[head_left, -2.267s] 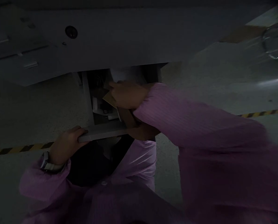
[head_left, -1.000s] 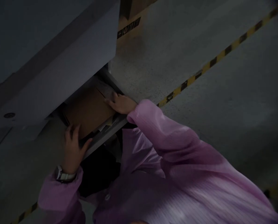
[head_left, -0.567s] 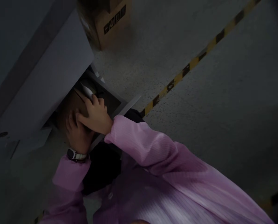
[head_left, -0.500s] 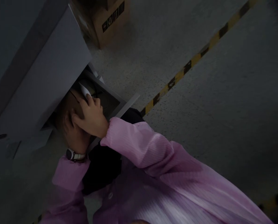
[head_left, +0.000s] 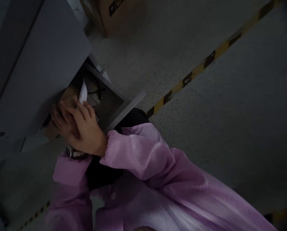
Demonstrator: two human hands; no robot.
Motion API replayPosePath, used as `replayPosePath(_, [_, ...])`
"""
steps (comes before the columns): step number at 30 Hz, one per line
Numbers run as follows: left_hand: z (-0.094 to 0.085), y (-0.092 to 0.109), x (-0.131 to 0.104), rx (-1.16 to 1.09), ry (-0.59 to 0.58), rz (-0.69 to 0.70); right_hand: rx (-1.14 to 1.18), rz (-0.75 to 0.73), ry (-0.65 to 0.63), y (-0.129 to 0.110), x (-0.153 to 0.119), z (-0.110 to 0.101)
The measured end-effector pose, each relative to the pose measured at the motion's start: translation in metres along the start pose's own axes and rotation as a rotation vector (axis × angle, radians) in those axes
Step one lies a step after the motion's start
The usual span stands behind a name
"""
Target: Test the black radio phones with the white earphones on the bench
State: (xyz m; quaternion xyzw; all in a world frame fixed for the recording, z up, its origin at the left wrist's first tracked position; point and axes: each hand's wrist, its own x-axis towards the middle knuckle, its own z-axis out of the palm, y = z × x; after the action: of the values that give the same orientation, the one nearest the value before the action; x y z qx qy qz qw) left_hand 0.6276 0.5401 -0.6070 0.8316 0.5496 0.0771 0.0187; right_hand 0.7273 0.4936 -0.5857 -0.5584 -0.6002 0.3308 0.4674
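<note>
An open grey drawer [head_left: 131, 107] sticks out from under a grey cabinet [head_left: 49, 54]. My left hand [head_left: 63, 123], with a watch at the wrist, has its fingers curled on a brown cardboard piece [head_left: 52, 132] at the drawer's left side. Crossing over it, my right hand [head_left: 87, 131] touches the left hand. A white paper-like slip [head_left: 83, 92] stands up at the right hand's fingertips, pinched there. Inside the drawer lie a black cable [head_left: 100, 91] and a pale flat piece [head_left: 94, 98].
At the top a cardboard box [head_left: 107, 19] with printed black symbols stands on the grey floor [head_left: 206, 112]. Yellow and black tape [head_left: 189, 78] runs diagonally across the floor. Dark-clad legs [head_left: 133, 118] are close beside the drawer front.
Both hands have moved left and drawn closer together, with the brown piece now showing past the drawer's left side. The white slip has turned more upright. More of the drawer's inside shows.
</note>
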Motion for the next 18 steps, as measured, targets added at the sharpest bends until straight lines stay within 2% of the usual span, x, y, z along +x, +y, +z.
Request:
replayPosePath(2, [-0.012, -0.005, 0.0, 0.081, 0.168, -0.082, 0.074, 0.01, -0.012, 0.014, -0.003, -0.007])
replayPosePath(4, [-0.022, -0.006, 0.001, 0.141, 0.215, -0.067, 0.135, 0.04, -0.058, 0.03, -0.001, -0.024])
replayPosePath(6, [-0.03, -0.004, 0.004, 0.158, 0.163, -0.02, 0.071, 0.095, -0.16, 0.046, 0.005, -0.047])
replayPosePath(8, [-0.035, -0.002, 0.006, 0.152, 0.09, -0.02, -0.199, 0.184, -0.296, 0.059, 0.016, -0.067])
replayPosePath(10, [-0.036, -0.001, 0.008, 0.138, 0.037, -0.045, -0.442, 0.241, -0.467, 0.068, 0.028, -0.077])
replayPosePath(12, [-0.037, 0.001, 0.009, 0.11, 0.002, -0.075, -0.532, 0.256, -0.641, 0.075, 0.039, -0.072])
replayPosePath(14, [-0.037, 0.002, 0.009, 0.093, -0.013, -0.098, -0.566, 0.264, -0.774, 0.082, 0.048, -0.057])
replayPosePath(16, [-0.037, 0.004, 0.009, 0.102, -0.012, -0.101, -0.617, 0.28, -0.831, 0.089, 0.053, -0.041])
replayPosePath(18, [-0.039, 0.006, 0.009, 0.126, -0.009, -0.084, -0.65, 0.28, -0.822, 0.096, 0.056, -0.031])
